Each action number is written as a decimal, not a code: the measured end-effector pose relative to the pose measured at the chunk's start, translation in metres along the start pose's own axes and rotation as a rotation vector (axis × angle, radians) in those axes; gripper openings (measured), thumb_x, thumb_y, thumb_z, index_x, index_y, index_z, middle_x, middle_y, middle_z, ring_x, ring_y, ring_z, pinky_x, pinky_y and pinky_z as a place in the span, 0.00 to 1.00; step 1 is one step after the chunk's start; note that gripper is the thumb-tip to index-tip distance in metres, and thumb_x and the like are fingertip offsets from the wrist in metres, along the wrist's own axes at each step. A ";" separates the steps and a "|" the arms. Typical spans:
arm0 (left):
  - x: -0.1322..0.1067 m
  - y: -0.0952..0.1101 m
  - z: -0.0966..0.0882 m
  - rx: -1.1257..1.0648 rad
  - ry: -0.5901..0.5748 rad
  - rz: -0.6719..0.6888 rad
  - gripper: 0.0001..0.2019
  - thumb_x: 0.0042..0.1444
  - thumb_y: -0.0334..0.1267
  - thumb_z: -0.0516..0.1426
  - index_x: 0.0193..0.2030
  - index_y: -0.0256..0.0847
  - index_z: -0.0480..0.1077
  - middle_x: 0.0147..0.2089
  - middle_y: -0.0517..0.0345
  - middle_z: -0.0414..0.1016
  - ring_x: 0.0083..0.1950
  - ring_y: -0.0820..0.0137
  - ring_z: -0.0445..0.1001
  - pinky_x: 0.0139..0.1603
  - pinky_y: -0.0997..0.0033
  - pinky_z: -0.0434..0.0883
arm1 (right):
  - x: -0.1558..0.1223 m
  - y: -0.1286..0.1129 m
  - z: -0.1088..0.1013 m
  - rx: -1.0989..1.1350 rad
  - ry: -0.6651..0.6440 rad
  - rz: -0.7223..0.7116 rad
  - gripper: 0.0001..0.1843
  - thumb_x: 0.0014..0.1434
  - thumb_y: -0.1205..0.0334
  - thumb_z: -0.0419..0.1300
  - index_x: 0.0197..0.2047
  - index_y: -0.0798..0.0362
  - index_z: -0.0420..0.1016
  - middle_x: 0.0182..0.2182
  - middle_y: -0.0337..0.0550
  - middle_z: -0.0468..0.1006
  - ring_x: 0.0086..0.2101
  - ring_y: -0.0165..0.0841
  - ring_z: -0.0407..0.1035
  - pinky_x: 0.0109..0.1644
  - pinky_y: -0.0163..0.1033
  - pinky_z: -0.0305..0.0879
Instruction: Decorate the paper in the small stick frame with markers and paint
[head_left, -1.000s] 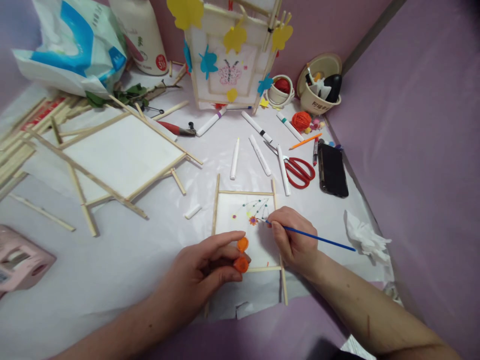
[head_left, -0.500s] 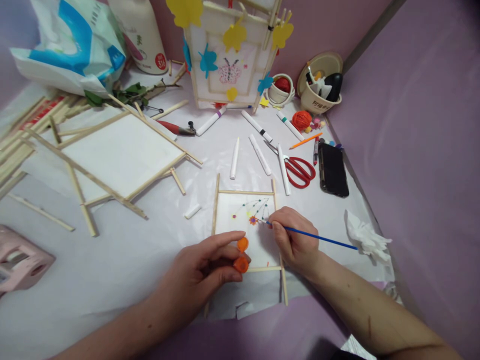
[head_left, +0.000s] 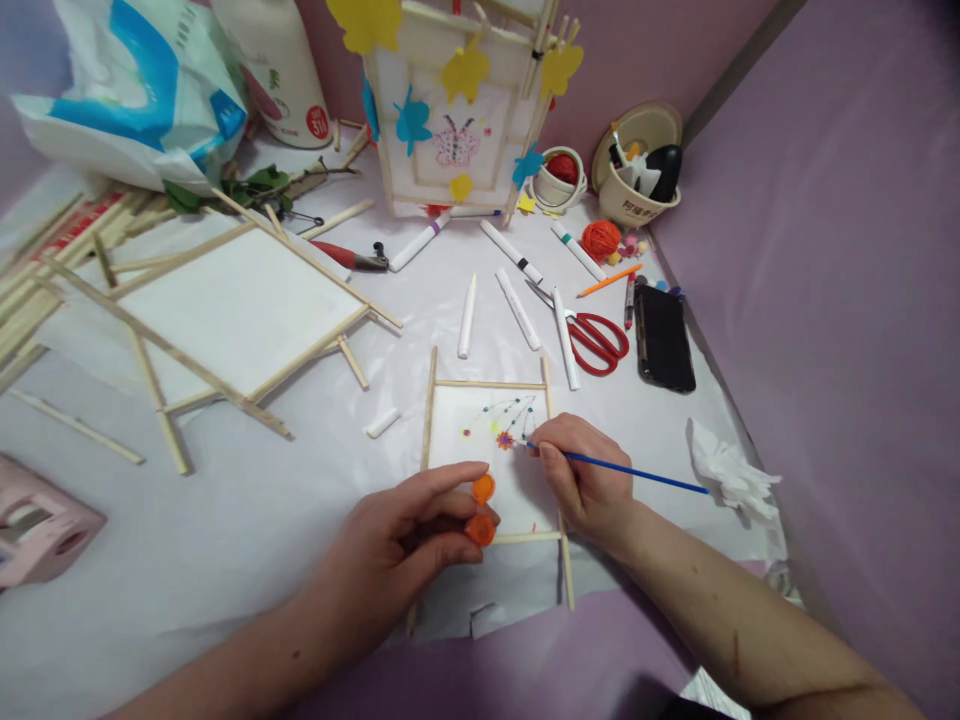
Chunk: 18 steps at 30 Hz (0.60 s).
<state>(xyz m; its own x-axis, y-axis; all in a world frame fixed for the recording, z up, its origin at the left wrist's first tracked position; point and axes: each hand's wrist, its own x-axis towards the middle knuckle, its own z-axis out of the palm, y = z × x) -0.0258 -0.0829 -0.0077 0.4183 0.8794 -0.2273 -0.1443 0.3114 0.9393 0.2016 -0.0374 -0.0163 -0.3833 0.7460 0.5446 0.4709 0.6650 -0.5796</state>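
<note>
A white paper panel (head_left: 465,470) in a frame of thin wooden sticks lies before me. On it are green dotted stems, a small flower (head_left: 505,440) in orange and purple, and a yellow spot. My right hand (head_left: 585,470) is closed round a thin blue paintbrush (head_left: 637,472), its tip at the panel just right of the flower. Between thumb and fingers, my left hand (head_left: 420,525) pinches a small orange paint pot (head_left: 481,530) with its lid (head_left: 484,488) flipped open, over the panel's lower left part.
Several white markers (head_left: 517,308) and red-handled scissors (head_left: 596,340) lie beyond the panel. A phone (head_left: 664,338) and crumpled tissue (head_left: 731,475) are at right. A larger stick frame (head_left: 247,310) lies left. Behind stands a decorated lantern (head_left: 457,130); a pink device (head_left: 45,525) sits far left.
The brush tip has shifted very slightly right, away from the flower. My left hand keeps its hold on the paint pot. The whole view has moved a little.
</note>
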 end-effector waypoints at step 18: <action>0.000 -0.003 -0.002 0.037 -0.020 0.051 0.26 0.57 0.23 0.60 0.57 0.58 0.72 0.40 0.69 0.82 0.41 0.78 0.78 0.44 0.84 0.73 | -0.001 0.001 0.000 -0.003 0.013 0.004 0.06 0.62 0.73 0.55 0.39 0.54 0.69 0.29 0.44 0.73 0.31 0.33 0.68 0.35 0.39 0.65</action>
<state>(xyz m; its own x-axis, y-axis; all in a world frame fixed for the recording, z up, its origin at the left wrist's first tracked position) -0.0272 -0.0832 -0.0105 0.4290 0.8864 -0.1736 -0.1331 0.2522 0.9585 0.2027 -0.0376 -0.0174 -0.3712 0.7481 0.5500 0.4747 0.6620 -0.5800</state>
